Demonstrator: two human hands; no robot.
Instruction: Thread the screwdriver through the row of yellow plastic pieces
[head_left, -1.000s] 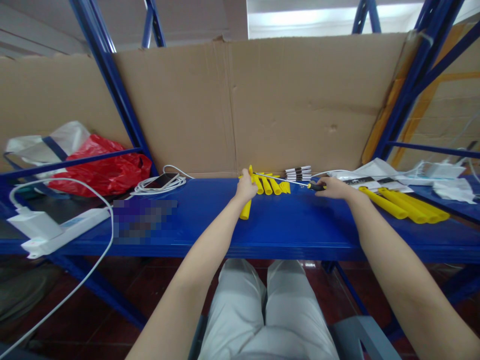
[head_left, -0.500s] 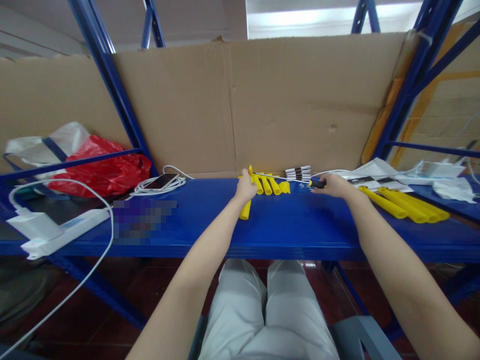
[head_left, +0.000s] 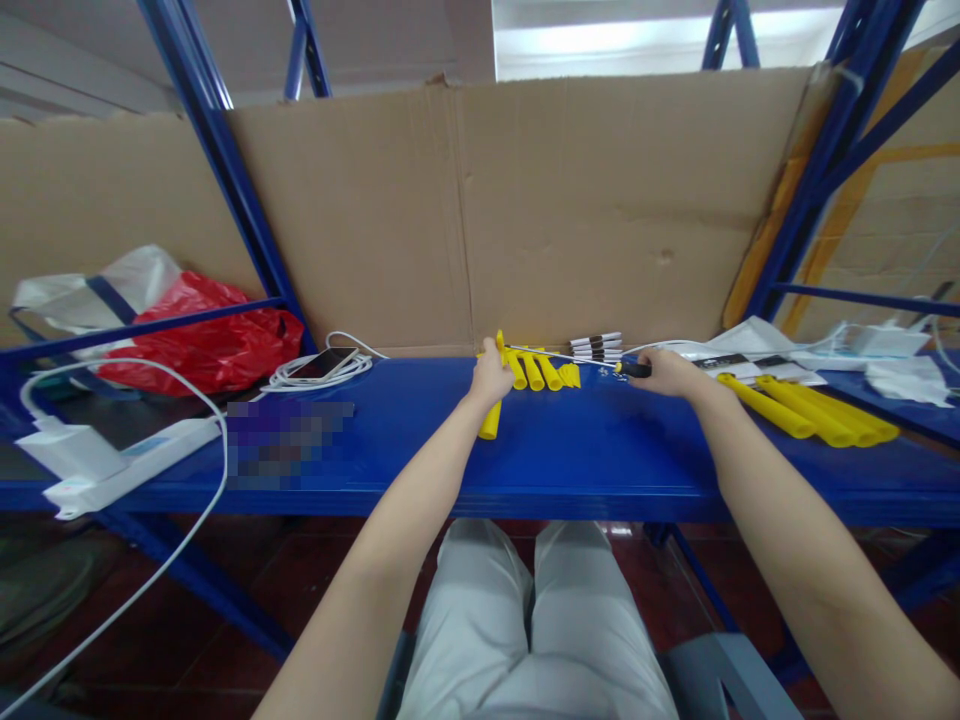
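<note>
My left hand (head_left: 491,378) is closed round a yellow tube (head_left: 490,422), whose open lower end sticks out below my fingers and whose top shows above them. In my right hand (head_left: 667,373) is a screwdriver (head_left: 636,369) with a black and yellow handle. Its long thin shaft points left and meets the upper part of the held tube; the exact contact is too small to make out. Several more yellow tubes (head_left: 534,372) lie side by side just right of my left hand. Beside them are small yellow pieces (head_left: 570,376) and tiny bits near the screwdriver's handle.
Black-and-white sticks (head_left: 596,347) are stacked against the cardboard panel (head_left: 585,210). More long yellow tubes (head_left: 814,410) lie at right on the blue shelf (head_left: 600,450). To the left are a coiled white cable (head_left: 319,373), a power strip (head_left: 142,455) and a red bag (head_left: 210,330).
Hardly anything differs. My right hand and the screwdriver have shifted very slightly; my left hand stays on the tube.
</note>
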